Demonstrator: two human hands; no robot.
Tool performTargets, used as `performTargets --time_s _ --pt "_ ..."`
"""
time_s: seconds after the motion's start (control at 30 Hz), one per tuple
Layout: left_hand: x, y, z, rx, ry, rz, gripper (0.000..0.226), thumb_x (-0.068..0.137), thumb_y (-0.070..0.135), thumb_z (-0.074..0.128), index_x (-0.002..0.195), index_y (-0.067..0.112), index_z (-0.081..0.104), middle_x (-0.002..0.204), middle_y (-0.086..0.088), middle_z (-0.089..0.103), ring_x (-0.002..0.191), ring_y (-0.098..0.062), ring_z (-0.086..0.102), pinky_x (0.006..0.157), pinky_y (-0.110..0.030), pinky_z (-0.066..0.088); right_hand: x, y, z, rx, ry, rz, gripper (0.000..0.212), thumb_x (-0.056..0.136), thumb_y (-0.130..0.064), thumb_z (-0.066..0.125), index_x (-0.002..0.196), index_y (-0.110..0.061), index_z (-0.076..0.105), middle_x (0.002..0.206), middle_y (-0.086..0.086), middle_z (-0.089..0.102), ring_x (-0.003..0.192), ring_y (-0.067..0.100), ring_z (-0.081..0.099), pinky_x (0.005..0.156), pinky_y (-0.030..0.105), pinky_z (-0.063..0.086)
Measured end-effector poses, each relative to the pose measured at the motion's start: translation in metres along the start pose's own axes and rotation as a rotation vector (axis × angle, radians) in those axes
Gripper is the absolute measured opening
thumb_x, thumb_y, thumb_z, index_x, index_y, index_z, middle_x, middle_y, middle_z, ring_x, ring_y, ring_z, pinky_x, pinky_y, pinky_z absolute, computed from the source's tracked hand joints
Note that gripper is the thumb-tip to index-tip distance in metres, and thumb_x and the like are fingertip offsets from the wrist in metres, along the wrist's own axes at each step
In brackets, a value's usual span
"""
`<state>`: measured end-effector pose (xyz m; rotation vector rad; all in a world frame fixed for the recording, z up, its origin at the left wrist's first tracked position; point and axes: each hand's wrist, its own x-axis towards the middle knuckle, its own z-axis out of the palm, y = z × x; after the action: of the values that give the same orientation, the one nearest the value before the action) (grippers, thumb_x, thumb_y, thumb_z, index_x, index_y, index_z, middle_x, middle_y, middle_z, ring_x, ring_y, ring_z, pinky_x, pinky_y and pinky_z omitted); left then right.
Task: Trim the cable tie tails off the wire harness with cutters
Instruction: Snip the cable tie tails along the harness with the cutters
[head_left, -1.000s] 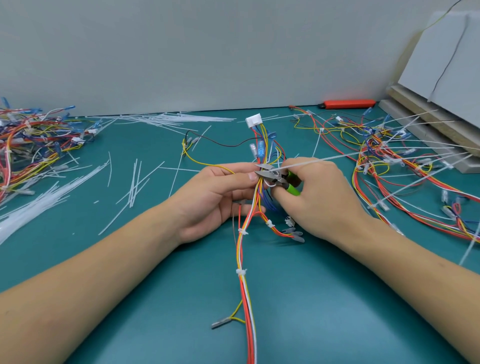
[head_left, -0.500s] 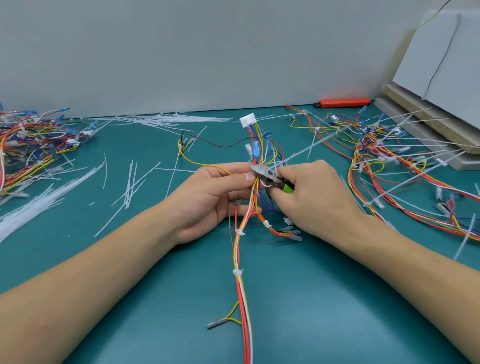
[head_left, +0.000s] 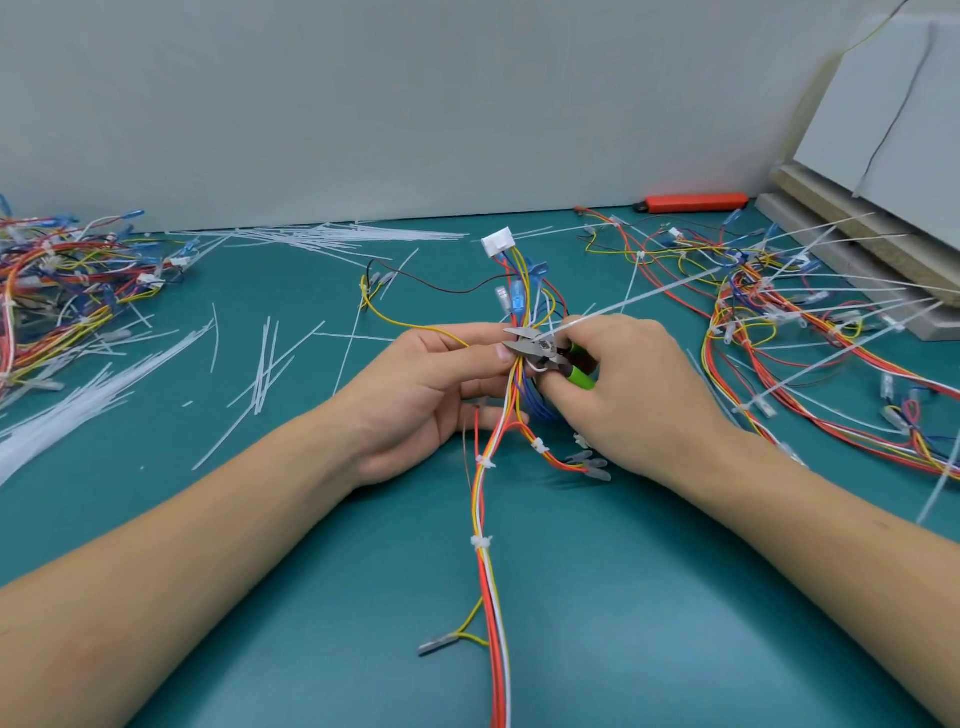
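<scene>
Now, change: cutters (head_left: 540, 352) have reopened at the tie.
Left hand (head_left: 431, 395): pinches wire harness (head_left: 488, 519), frame centre.
Right hand (head_left: 634, 395): fingers grasp cutters.
Meaning: tail (head_left: 649, 296) seemingly still uncut.

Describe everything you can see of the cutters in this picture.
The cutters are small flush cutters with bare grey metal blades, a round pivot and bright green handle sleeves. The right hand grips them, hiding most of the handles. They lie roughly level, blades pointing left and slightly parted, tips at the wire harness beside the left hand thumb. A long white cable tie tail slants up to the right from beside the blades.
</scene>
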<state>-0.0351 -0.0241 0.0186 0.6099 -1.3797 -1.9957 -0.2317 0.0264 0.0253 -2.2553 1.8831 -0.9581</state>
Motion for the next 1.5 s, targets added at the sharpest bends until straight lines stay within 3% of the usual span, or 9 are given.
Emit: performTargets --time_s 0.23,0.4,0.5,0.73,0.93,1.2,1.33,1.43,1.5 --pt "-0.0001 0.0010 0.0002 -0.003 -0.008 -0.016 0.026 0.092 0.013 0.061 0.114 0.007 0.074 0.100 -0.005 0.075 0.080 -0.014 0.071 0.070 -0.029 0.059 -0.0001 -0.0013 -0.0014 0.027 -0.001 0.023 0.017 0.088 -0.033 0.063 0.081 -0.018 0.068 0.068 -0.002 0.061 0.071 0.023 0.053 0.067 0.041 0.048" --pt "-0.0004 0.0013 -0.0004 0.003 -0.025 -0.016 0.026 0.094 0.014 0.060 0.115 0.008 0.074 0.099 -0.004 0.074 0.078 -0.012 0.070 0.072 -0.030 0.059 -0.0017 -0.0017 -0.0015 -0.015 -0.022 0.086 0.035 0.091 -0.036 0.063 0.065 -0.015 0.049 0.053 0.002 0.046 0.060 0.029 0.046 0.052 0.037 0.039" --pt "-0.0003 0.0017 -0.0003 0.007 -0.026 -0.013 0.026 0.095 0.014 0.060 0.116 0.010 0.074 0.100 -0.003 0.074 0.078 -0.012 0.069 0.072 -0.029 0.059 -0.0009 -0.0040 -0.0022 -0.065 -0.032 0.083 0.044 0.091 -0.034 0.063 0.060 -0.015 0.038 0.051 0.003 0.040 0.060 0.035 0.043 0.051 0.037 0.036" --pt "-0.0010 0.0020 0.0008 0.003 -0.047 -0.007 0.025 0.095 0.015 0.060 0.114 0.011 0.075 0.098 -0.003 0.075 0.081 -0.013 0.071 0.072 -0.029 0.059 -0.0016 -0.0007 -0.0011 -0.048 0.000 0.049 0.041 0.090 -0.033 0.064 0.060 -0.017 0.041 0.050 0.002 0.041 0.059 0.033 0.042 0.052 0.039 0.038" --pt "-0.0001 0.0006 0.0005 -0.004 -0.027 -0.002 0.026 0.093 0.013 0.061 0.114 0.009 0.075 0.101 -0.007 0.075 0.081 -0.016 0.072 0.071 -0.030 0.060 -0.0004 0.0004 0.0001 0.039 0.013 -0.028 0.016 0.089 -0.034 0.063 0.078 -0.023 0.064 0.077 -0.009 0.061 0.088 0.027 0.053 0.083 0.048 0.046" --pt "0.0003 0.0007 0.0003 0.012 -0.007 -0.008 0.028 0.092 0.012 0.061 0.116 0.005 0.072 0.101 -0.008 0.074 0.080 -0.015 0.070 0.070 -0.030 0.059 0.0006 -0.0017 -0.0010 0.029 0.011 0.004 0.025 0.085 -0.041 0.056 0.083 -0.020 0.068 0.077 -0.005 0.066 0.084 0.027 0.057 0.081 0.047 0.048" --pt "0.0003 0.0005 -0.0003 0.022 -0.019 -0.006 0.026 0.092 0.016 0.062 0.114 0.009 0.075 0.101 -0.005 0.075 0.080 -0.013 0.069 0.073 -0.031 0.060 -0.0001 -0.0001 -0.0001 0.025 -0.003 0.023 0.020 0.089 -0.037 0.064 0.080 -0.019 0.066 0.065 -0.003 0.059 0.072 0.026 0.052 0.068 0.042 0.046" --pt "0.0000 0.0007 -0.0005 0.028 -0.039 -0.005 0.024 0.094 0.017 0.062 0.113 0.012 0.076 0.101 -0.004 0.075 0.081 -0.012 0.069 0.073 -0.030 0.059 -0.0008 0.0001 0.0006 0.003 -0.015 0.084 0.037 0.090 -0.036 0.064 0.064 -0.017 0.048 0.052 0.000 0.043 0.059 0.028 0.044 0.052 0.037 0.036" --pt "0.0001 0.0010 -0.0010 0.016 -0.044 -0.006 0.025 0.094 0.017 0.062 0.115 0.011 0.075 0.101 -0.004 0.075 0.081 -0.012 0.070 0.072 -0.029 0.059 -0.0005 -0.0013 0.0002 -0.024 -0.025 0.098 0.044 0.091 -0.035 0.063 0.060 -0.016 0.039 0.050 0.001 0.040 0.058 0.031 0.042 0.050 0.035 0.032"
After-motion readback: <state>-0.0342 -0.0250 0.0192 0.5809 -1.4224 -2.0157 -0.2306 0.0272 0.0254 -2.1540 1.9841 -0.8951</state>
